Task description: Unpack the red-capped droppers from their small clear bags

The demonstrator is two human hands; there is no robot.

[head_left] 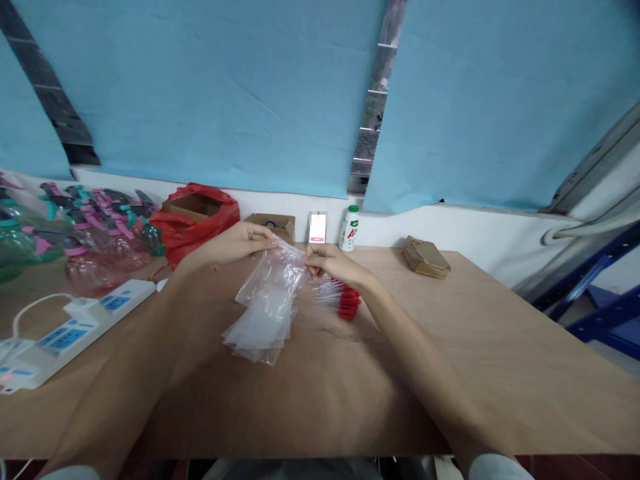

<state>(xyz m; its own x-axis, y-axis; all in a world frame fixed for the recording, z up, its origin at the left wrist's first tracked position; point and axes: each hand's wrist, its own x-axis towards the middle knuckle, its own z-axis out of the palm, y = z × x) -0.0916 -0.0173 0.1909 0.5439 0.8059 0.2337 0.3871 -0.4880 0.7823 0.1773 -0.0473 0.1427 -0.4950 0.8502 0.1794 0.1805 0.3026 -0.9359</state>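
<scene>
Between my hands hangs a clear plastic zip bag [255,277], pinched along its top edge. My left hand [247,241] grips the left corner and my right hand [327,260] the right corner. Below it, a fanned stack of clear plastic bags [265,323] lies on the table, partly overlapped by the held one. Just right of the bags, under my right hand, sits a bundle of thin white sticks with red ends [345,299]; its left part is partly hidden. Whether the held bag contains anything cannot be made out.
A white power strip [95,327] and several spray bottles [95,263] stand at the left. Along the back are a red plastic bag [220,217] around a cardboard box, a small open box [280,225], a phone [317,228], a white bottle [349,230] and a brown packet [426,257].
</scene>
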